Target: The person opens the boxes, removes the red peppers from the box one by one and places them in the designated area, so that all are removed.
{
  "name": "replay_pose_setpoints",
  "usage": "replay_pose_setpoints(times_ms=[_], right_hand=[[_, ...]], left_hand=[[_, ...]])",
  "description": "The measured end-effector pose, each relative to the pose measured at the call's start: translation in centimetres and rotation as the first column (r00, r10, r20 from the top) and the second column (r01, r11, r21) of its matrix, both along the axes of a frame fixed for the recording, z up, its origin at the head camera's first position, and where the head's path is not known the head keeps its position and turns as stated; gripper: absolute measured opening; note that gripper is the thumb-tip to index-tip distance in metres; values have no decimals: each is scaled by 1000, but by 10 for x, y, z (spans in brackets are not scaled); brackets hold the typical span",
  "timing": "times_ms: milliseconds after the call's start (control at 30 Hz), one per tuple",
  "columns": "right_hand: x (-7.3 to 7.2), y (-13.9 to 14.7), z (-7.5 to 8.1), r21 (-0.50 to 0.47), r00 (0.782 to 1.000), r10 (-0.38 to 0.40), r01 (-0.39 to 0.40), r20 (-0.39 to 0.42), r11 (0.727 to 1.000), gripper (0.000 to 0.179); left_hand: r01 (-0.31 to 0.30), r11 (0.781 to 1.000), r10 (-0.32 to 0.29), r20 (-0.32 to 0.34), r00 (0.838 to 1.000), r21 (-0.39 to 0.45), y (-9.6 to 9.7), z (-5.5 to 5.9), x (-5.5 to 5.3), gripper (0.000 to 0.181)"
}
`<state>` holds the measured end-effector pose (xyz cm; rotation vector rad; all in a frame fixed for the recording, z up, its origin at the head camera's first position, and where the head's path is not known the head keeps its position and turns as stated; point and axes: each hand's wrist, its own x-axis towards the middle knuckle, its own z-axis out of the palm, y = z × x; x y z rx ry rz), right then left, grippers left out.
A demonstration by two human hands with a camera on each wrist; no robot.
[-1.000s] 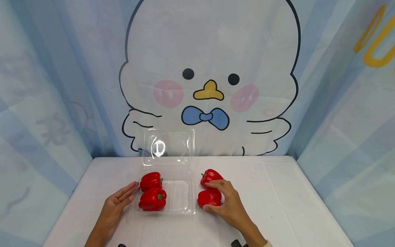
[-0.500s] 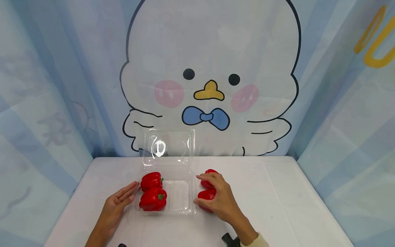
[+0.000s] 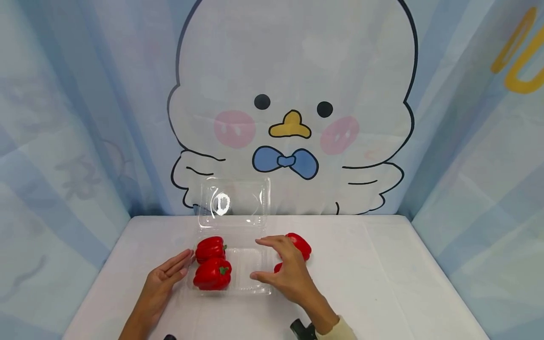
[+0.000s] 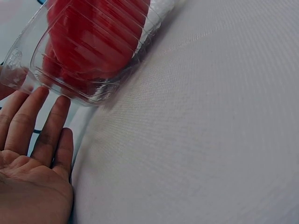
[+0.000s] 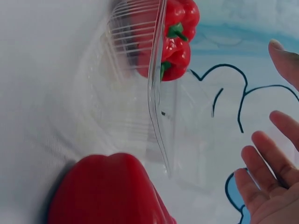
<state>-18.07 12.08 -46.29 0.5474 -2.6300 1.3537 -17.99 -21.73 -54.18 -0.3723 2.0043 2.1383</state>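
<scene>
Two red bell peppers with green stems, a far one (image 3: 210, 249) and a near one (image 3: 212, 274), lie in the left half of a clear plastic clamshell box (image 3: 250, 289). My left hand (image 3: 159, 283) touches the box's left rim with straight fingers, seen closely in the left wrist view. Over the box's right edge reaches my right hand (image 3: 286, 278), thumb and fingers spread apart with nothing between them. Two more red peppers lie right of the box: one (image 3: 301, 245) behind that hand, the other (image 3: 277, 268) mostly hidden under it. One pepper (image 5: 107, 191) looms large in the right wrist view.
The box's transparent lid (image 3: 233, 203) stands raised at the back, near the cartoon-printed backdrop (image 3: 293, 61). Everything rests on a white-covered table (image 3: 374, 283). A dark device (image 3: 302, 329) sits at the right wrist.
My right hand has moved left, off the two right-hand peppers and out over the box's right edge, its fingers spread. The left hand and the peppers have stayed put.
</scene>
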Motion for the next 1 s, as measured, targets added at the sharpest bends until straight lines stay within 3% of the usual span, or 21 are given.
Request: replay_pose_setpoints(times_ms=[500, 1000], right_hand=[[-6, -29, -8, -31, 997, 70, -68, 42, 997, 67], [-8, -57, -20, -29, 990, 77, -75, 114, 997, 70]], left_hand=[[0, 1000, 0, -9, 1000, -8, 0, 0, 0, 72], [-7, 1000, 8, -13, 1000, 12, 0, 0, 0, 72]])
